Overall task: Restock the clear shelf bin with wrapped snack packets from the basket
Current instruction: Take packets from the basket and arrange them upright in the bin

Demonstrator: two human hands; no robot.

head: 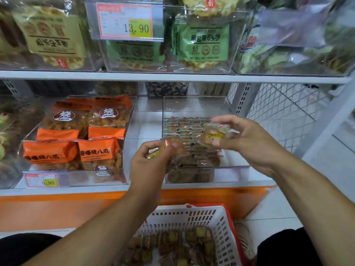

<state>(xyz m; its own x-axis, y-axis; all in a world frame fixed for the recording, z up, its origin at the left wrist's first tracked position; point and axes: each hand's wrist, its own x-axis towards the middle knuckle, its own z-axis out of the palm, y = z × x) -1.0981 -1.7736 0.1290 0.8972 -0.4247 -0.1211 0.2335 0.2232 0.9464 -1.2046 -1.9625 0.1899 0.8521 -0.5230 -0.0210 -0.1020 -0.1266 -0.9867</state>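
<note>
Both hands mid-frame over clear shelf bin (236, 167). Left hand (148, 162) curled round small bunch of wrapped snack packets (169, 147). Right hand (244, 139) pinches single packet (213, 136), other fingers loose. Packets look light, crinkly, probably slippery, so pinch by sealed edge. More in white basket (221, 214), bottom centre. Price tags read 13.90 (136, 28) up top, 9.90 (48, 182) lower left. Orange bags (101, 150): 烧八爪.

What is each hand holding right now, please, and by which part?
The right hand pinches one packet by its right edge. The left hand grips a small bunch of packets from below, over the bin.
</note>
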